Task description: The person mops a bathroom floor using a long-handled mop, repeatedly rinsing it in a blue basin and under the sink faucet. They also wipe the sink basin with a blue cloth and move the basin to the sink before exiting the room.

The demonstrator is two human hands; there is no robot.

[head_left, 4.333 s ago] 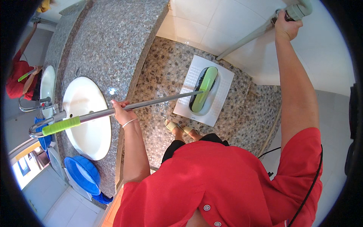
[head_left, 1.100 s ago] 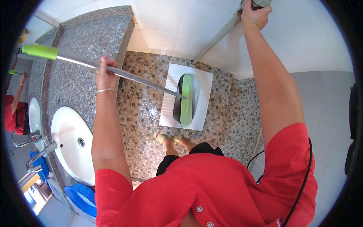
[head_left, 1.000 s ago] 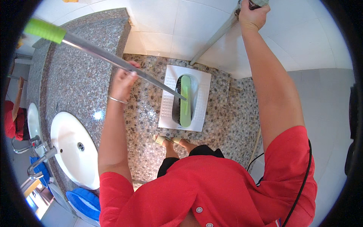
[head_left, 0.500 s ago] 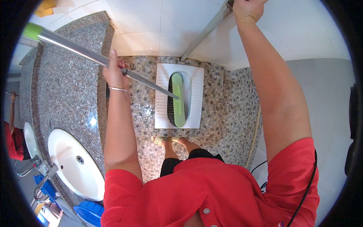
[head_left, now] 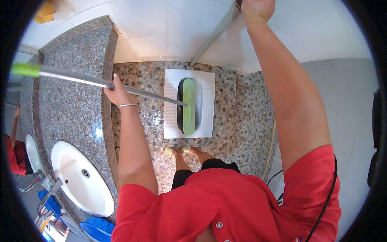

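Note:
My left hand (head_left: 118, 94) is closed round the metal handle of a long-handled scrub brush (head_left: 188, 109), thumb pointing up along it. The green brush head with dark bristles lies lengthwise over the basin of a white squat toilet (head_left: 208, 105). Its handle slants up leftward to a bright green grip end. At the top edge, my right hand (head_left: 258, 9) is curled beside the upper end of a pale wall pipe (head_left: 213, 37), next to a dark fitting. The frame cuts off its fingertips, so what it grips is hidden.
On the left runs a speckled granite counter (head_left: 72, 101) with a white oval sink (head_left: 82, 189), a metal tap (head_left: 50, 193) and a blue basin (head_left: 96, 229). A mirror stands beyond it. Pebbled floor (head_left: 250, 121) surrounds the toilet; white tiled wall (head_left: 141, 28) rises in front.
The brush handle has swung lower, its green grip end coming down on the left, and my left hand has moved down with it. The brush head stays over the toilet. My right hand shifts slightly left.

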